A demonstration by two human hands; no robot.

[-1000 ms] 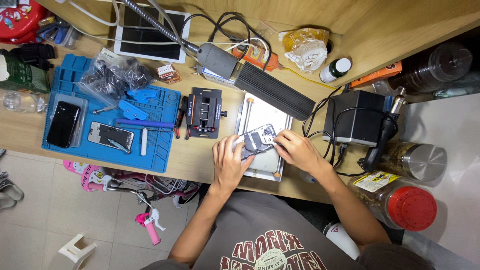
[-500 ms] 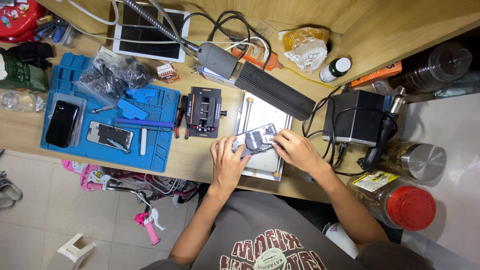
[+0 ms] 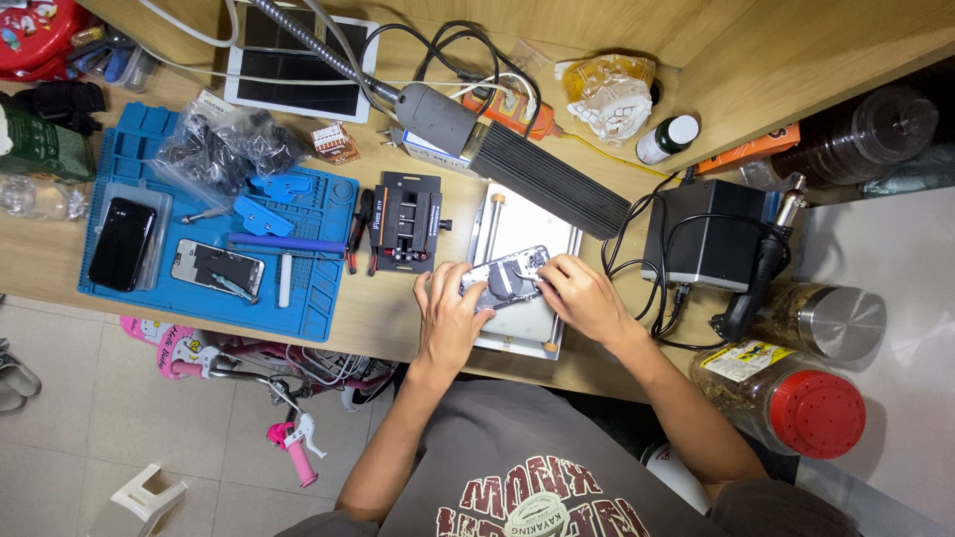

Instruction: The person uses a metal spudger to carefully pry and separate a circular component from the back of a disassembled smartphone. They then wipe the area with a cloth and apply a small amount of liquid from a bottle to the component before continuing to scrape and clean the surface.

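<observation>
Both hands grip a small opened phone body (image 3: 507, 280), its silvery insides showing, over a white rectangular metal plate (image 3: 517, 231) on the wooden desk. The left hand (image 3: 450, 320) clasps its near end; the right hand (image 3: 582, 298) pinches its far edge.

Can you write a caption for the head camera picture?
Both hands, left hand and right hand, hold an opened phone over a white pad.
</observation>
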